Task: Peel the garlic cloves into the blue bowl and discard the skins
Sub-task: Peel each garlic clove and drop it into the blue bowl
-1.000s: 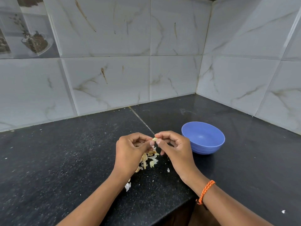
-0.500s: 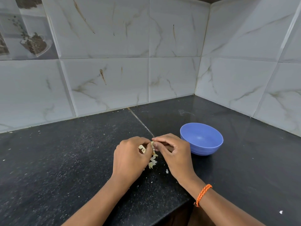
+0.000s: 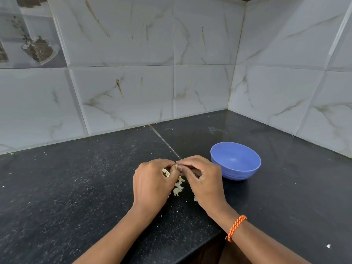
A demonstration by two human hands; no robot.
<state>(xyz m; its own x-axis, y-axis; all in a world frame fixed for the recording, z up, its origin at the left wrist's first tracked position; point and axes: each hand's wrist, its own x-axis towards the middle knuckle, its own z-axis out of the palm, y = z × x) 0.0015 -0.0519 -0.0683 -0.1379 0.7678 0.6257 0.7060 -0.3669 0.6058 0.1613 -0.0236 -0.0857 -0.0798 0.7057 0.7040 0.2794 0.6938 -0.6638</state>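
Here both hands met over the dark counter (image 3: 76, 187), the left hand (image 3: 152, 185) and right hand (image 3: 203, 180) with fingers curled, pinching one garlic clove (image 3: 176, 166) between their tips — the blue bowl (image 3: 235, 161) sat just right of the right hand — the nearer one — with loose skins (image 3: 178, 188) below.

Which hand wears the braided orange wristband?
The right hand, nearest the blue plastic bowl. Its wrist carries the braided orange wristband; the left hand has a bare wrist.
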